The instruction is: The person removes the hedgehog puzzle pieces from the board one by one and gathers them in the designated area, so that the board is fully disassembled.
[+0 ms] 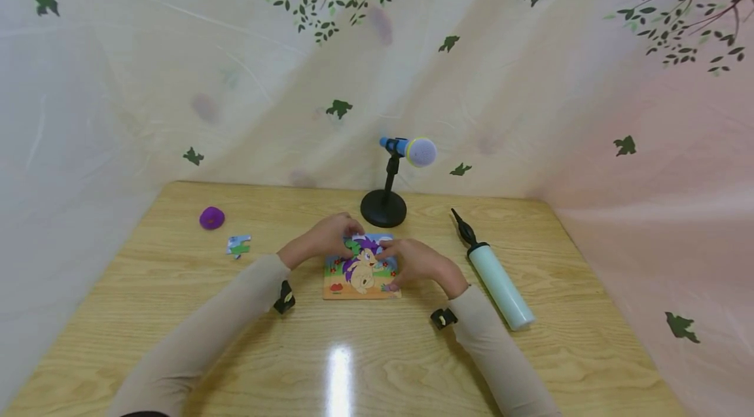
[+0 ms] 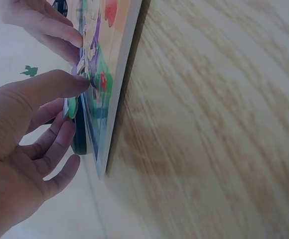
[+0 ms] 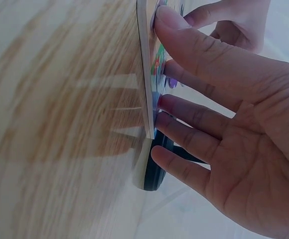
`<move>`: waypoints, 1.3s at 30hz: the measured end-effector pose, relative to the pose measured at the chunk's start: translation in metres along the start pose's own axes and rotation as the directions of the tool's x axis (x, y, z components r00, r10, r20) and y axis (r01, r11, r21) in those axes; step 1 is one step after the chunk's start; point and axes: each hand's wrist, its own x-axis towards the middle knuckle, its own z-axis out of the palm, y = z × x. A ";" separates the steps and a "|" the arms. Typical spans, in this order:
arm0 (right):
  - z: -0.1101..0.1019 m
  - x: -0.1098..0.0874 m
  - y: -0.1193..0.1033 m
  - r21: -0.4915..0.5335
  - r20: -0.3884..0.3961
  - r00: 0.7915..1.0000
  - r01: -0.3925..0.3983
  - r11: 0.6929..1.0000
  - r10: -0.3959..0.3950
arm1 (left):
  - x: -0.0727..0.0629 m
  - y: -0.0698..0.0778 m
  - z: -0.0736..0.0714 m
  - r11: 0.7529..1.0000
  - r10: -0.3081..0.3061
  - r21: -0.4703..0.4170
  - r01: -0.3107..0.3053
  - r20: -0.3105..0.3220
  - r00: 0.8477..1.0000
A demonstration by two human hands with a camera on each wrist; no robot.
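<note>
A jigsaw board (image 1: 377,294) showing a purple-haired hedgehog, green ground and red flowers lies flat on the table. At its upper left, my left hand (image 1: 327,237) pinches a jigsaw piece (image 1: 353,247) with green on it. In the left wrist view that piece (image 2: 72,107) sits between thumb and fingers, tilted just over the board's surface. My right hand (image 1: 417,261) spreads over the board's right side. Its thumb (image 3: 172,17) rests low on the picture, and its fairly straight fingers touch the upper part in the right wrist view.
Behind the board stands a blue microphone (image 1: 419,152) on a black round-based stand (image 1: 383,209). A pale green hand pump (image 1: 501,286) lies to the right. Leftward are loose jigsaw pieces (image 1: 238,245) and a purple round object (image 1: 212,218). A leaf-patterned curtain (image 1: 283,116) closes off the back.
</note>
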 end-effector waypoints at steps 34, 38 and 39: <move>0.005 -0.004 0.000 0.018 -0.020 1.000 0.016 1.000 -0.016 | -0.035 -0.019 -0.017 0.992 0.051 -0.109 -0.068 -0.154 0.987; 0.004 -0.005 -0.001 0.018 -0.018 1.000 0.007 1.000 -0.007 | -0.049 -0.026 -0.029 0.987 0.019 -0.152 -0.044 -0.159 0.987; 0.004 -0.005 -0.001 0.021 -0.017 1.000 0.003 1.000 -0.003 | -0.053 -0.028 -0.032 0.987 0.017 -0.157 -0.043 -0.162 0.987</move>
